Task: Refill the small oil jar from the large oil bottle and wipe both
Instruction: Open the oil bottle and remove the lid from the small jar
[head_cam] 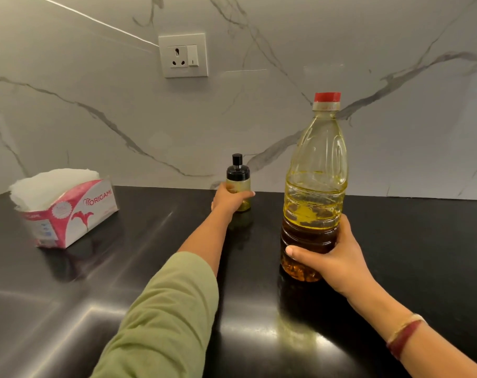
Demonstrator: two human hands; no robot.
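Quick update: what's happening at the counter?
Left hand grips small jar. Right hand holds big bottle, red cap on. Nothing in the way.

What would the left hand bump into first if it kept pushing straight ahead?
The left hand already grips the small oil jar; going on, it would probably carry the jar into the marble wall just behind, though depth is unclear.

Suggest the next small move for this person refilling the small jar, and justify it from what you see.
Probably draw the small oil jar closer with the left hand, beside the large oil bottle held by the right hand. The jar stands far back by the wall; both are still capped, so opening comes afterwards.
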